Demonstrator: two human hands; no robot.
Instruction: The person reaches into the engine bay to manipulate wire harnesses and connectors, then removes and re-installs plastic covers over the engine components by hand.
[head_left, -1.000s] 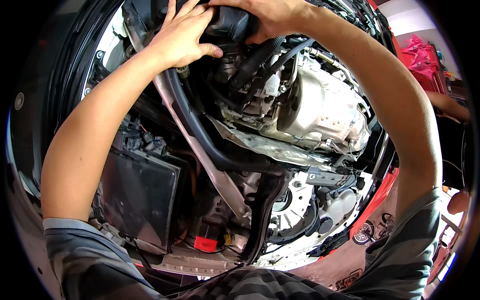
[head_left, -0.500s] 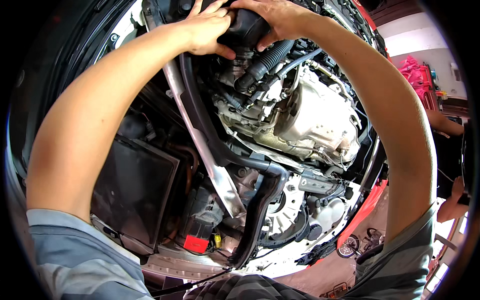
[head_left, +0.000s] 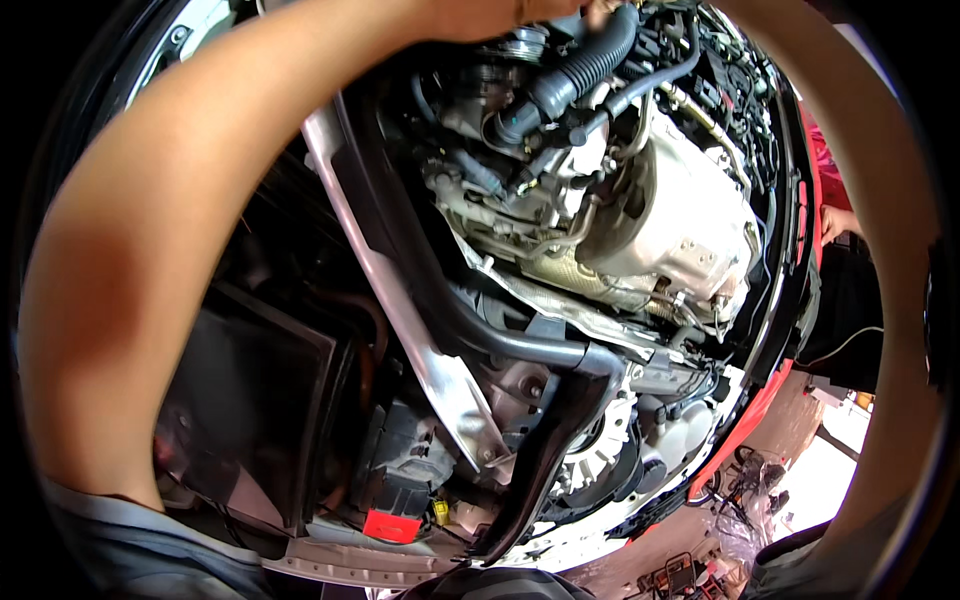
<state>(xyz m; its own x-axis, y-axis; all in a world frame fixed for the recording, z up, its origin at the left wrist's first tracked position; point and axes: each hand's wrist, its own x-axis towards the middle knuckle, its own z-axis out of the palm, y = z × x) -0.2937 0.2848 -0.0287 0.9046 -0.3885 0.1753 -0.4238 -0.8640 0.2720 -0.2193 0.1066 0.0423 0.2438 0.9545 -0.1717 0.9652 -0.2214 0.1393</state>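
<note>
My left hand (head_left: 510, 12) is mostly cropped at the top edge, above the engine's ribbed black hose (head_left: 585, 70) and a ringed metal fitting (head_left: 525, 42). A bit of skin beside the hose's upper end looks like part of my right hand (head_left: 605, 12); the rest is out of frame, its forearm arching along the right. I cannot see what either hand grips. A silver heat shield (head_left: 680, 220) lies below the hoses, and a long metal brace (head_left: 370, 260) runs diagonally beside black trim.
A dark box (head_left: 240, 400) and a red cover (head_left: 390, 525) sit in the lower engine bay. A co-worker's hand (head_left: 838, 222) is at the red fender (head_left: 740, 420) on the right. A bicycle and clear plastic (head_left: 750, 520) lie on the floor outside.
My hands and the black part held between them have moved up, mostly out of frame, uncovering the fitting and hose. My forearms arch wider, and a co-worker's hand now shows at the fender.
</note>
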